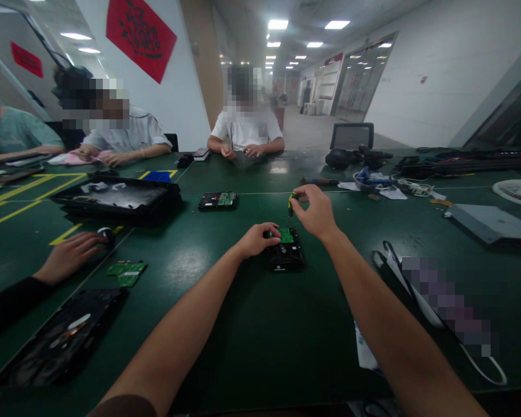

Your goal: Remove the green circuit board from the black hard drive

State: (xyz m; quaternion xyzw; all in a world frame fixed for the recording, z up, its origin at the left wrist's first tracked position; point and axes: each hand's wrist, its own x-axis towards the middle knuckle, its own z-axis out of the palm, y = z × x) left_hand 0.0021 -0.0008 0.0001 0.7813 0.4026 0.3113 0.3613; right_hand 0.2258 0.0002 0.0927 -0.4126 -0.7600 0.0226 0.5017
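Observation:
A black hard drive (285, 256) with a green circuit board (286, 236) lies flat on the green table in front of me. My left hand (259, 240) grips its left side, fingertips at the board's edge. Above the drive, my right hand (316, 209) pinches the yellow and black handle of a small screwdriver (290, 204). Its shaft points down at the far part of the circuit board. Whether the tip touches a screw is too small to tell.
Another hard drive (217, 200) lies farther back, left of a stacked black tray (117, 194). A co-worker's hand (72, 255) rests at left near a loose green board (128, 272) and a black casing (65, 336). To the right are a silver box (492, 223) and a lanyard (410, 284).

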